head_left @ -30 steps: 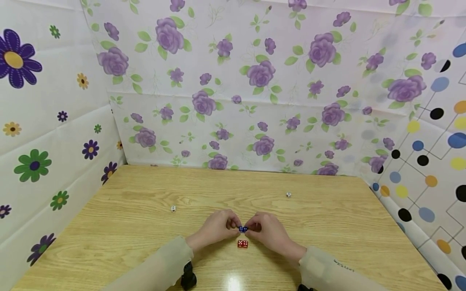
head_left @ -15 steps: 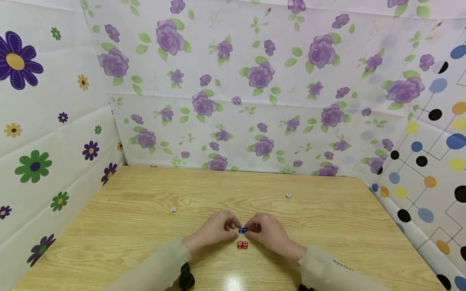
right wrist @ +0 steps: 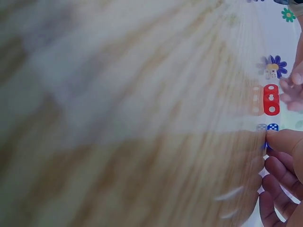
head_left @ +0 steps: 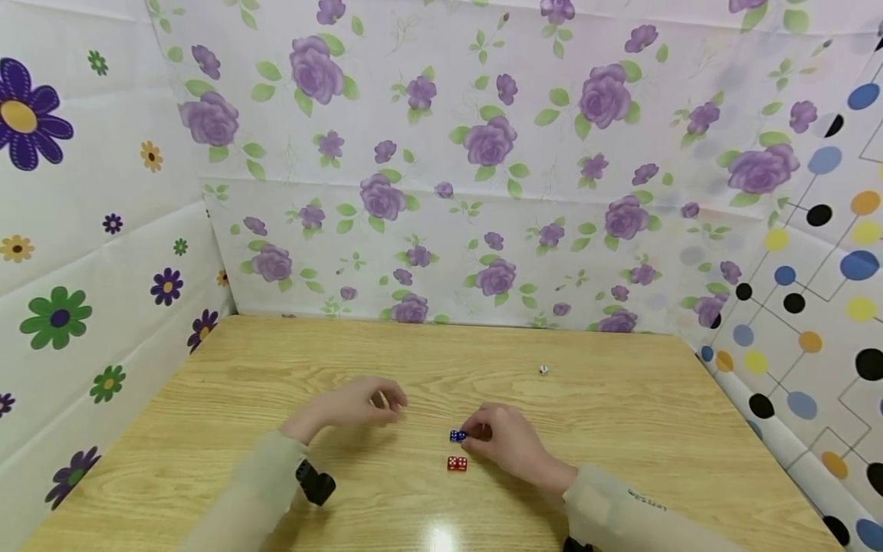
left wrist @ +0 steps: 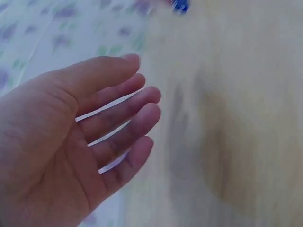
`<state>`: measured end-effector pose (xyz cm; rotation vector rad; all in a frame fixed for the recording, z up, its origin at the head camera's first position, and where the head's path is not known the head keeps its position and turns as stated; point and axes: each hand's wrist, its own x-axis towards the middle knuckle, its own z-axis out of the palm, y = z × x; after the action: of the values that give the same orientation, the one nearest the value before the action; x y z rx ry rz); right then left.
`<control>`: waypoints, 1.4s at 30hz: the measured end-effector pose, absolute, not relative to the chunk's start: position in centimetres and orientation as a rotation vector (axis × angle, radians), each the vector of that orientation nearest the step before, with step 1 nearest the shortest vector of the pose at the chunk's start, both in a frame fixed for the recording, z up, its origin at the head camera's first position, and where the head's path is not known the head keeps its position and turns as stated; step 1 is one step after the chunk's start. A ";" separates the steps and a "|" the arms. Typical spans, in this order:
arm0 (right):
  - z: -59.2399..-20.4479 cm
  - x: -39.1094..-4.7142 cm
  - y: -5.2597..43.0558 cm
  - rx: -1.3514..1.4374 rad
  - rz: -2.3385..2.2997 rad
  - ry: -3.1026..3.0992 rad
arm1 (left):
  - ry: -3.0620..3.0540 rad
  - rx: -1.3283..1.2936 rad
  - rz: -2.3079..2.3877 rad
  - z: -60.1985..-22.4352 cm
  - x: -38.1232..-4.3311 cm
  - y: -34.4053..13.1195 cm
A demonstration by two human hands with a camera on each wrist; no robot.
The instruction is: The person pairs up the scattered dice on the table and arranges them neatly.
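Two blue dice [head_left: 457,435] sit side by side on the wooden table. My right hand [head_left: 509,441] pinches the right one between thumb and fingers; the right wrist view has the thumb over the blue die [right wrist: 272,127]. Just nearer to me lies a pair of red dice [head_left: 457,463], touching each other. My left hand [head_left: 355,402] is off to the left above the table, its fingers loosely bent and nothing in them. In the left wrist view that hand [left wrist: 94,123] shows its bare palm, with blurred blue dice [left wrist: 180,5] at the top edge.
A white die [head_left: 543,369] lies farther back on the right. Another white die [right wrist: 271,74] shows in the right wrist view; in the head view my left hand hides its place. Flower-printed cloth [head_left: 414,153] stands behind the wooden table [head_left: 607,399].
My left hand has let go of the blue dice and moved left, toward the left white die, which is now covered in the head view. My right hand stays at the blue dice.
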<state>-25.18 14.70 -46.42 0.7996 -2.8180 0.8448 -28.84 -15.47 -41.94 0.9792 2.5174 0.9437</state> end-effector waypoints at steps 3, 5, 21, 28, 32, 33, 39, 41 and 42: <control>-46.4 -25.2 14.7 0.799 0.844 -2.819 | 2.638 0.929 1.003 -41.7 -29.7 -17.8; -46.4 -25.1 14.7 0.799 0.849 -2.822 | 2.717 0.876 1.045 -41.7 -30.1 -19.1; -46.4 -24.9 14.8 0.780 0.877 -2.849 | 2.726 0.672 0.912 -42.1 -30.3 -24.4; -46.5 -24.9 14.8 0.794 0.857 -2.834 | 2.763 0.630 0.936 -43.6 -29.9 -25.1; -46.4 -24.9 14.8 0.798 0.848 -2.821 | 2.785 0.587 0.965 -44.0 -30.0 -25.3; -46.4 -24.9 14.8 0.798 0.845 -2.821 | 2.787 0.573 0.973 -44.1 -30.0 -25.3; -46.3 -24.9 14.8 0.793 0.845 -2.838 | 2.801 0.571 0.977 -44.0 -29.9 -25.4; -46.3 -24.9 14.8 0.788 0.846 -2.845 | 2.809 0.571 0.976 -44.0 -29.8 -25.4; -46.3 -24.8 14.8 0.784 0.847 -2.849 | 2.813 0.568 0.976 -44.1 -29.8 -25.4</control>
<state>-24.85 14.77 -46.25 0.7836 -2.8487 0.8469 -29.81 -25.42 -44.06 0.5684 2.8133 0.9759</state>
